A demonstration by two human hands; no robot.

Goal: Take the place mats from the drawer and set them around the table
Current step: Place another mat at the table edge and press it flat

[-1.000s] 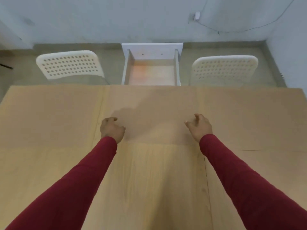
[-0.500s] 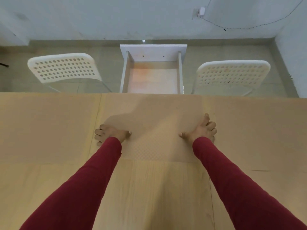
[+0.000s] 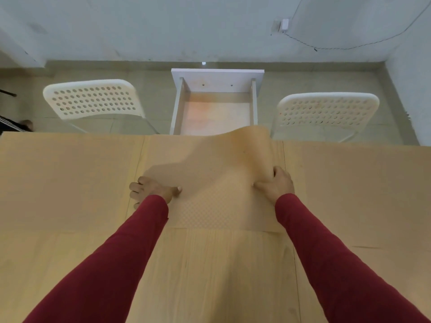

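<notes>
Place mat [image 3: 210, 183], thin and tan, lies at the far middle of the table [image 3: 70, 252], just this side of the open drawer [image 3: 217, 108]. Its right half is raised in a soft billow whose top edge overlaps the drawer's near end in my view, while its left half lies flat. The right hand [image 3: 275, 183] pinches a bunched fold of the mat's right edge, fingers curled round it. The left hand [image 3: 151, 191] rests with fingers spread flat at the mat's left edge, thumb on the mat, gripping nothing.

To my eye the step in hand is lifting this mat off the ones beneath it to carry it to a seat. The dotted surface looks grippy and the sheet floppy, so the left hand would do well to catch its own edge too, and both should raise it level; dragged by one side it may fold over or tug its neighbours out of line.

Similar tan sheets seem to lie on the table left and right of the mat, their seams showing as thin lines, though I cannot tell how many. Beyond the table, two white perforated chairs [image 3: 93, 99] flank the drawer, one on each side. The drawer looks bare inside. Nothing stands in the mat's way.
</notes>
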